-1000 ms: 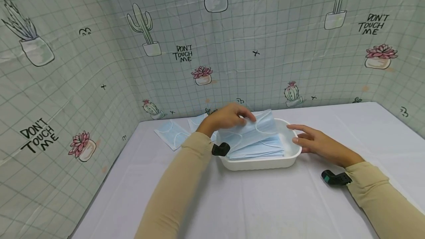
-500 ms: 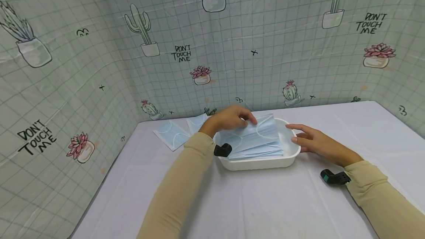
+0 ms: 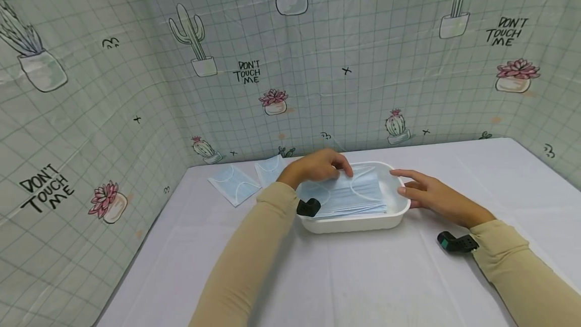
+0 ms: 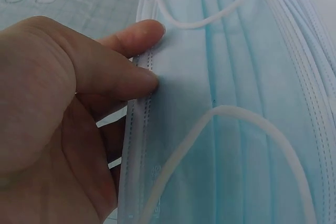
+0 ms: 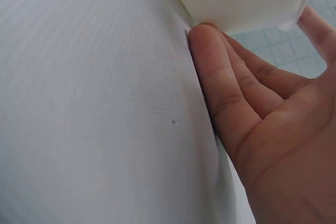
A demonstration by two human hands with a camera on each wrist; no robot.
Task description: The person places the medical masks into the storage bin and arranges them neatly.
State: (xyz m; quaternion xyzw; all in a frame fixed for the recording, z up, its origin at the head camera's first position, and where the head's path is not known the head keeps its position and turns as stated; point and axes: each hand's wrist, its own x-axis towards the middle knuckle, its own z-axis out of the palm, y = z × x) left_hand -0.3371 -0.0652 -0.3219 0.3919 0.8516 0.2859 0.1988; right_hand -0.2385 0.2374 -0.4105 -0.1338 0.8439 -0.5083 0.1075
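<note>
My left hand (image 3: 321, 165) pinches the edge of a blue pleated face mask (image 4: 184, 103); in the left wrist view the thumb lies on its face and other fingers are behind the edge. This mask lies on a stack of face masks (image 3: 358, 210) inside a white plastic tray (image 3: 358, 224). White ear loops curve across its face. At the tray's right end, my right hand (image 3: 428, 196) holds the rim and side. In the right wrist view its fingertips (image 5: 206, 38) touch the tray's lower wall, close to the tabletop.
Two more face masks lie left of the tray: one mask (image 3: 234, 184) apart, another mask (image 3: 271, 166) partly behind the left hand. A white cloth covers the table (image 3: 363, 276). A cactus-printed curtain (image 3: 317, 54) hangs behind and at the sides.
My left hand has lowered the upper mask, which was raised and tilted, so it now lies nearly flat on the stack. The right hand stays at the tray's end.
</note>
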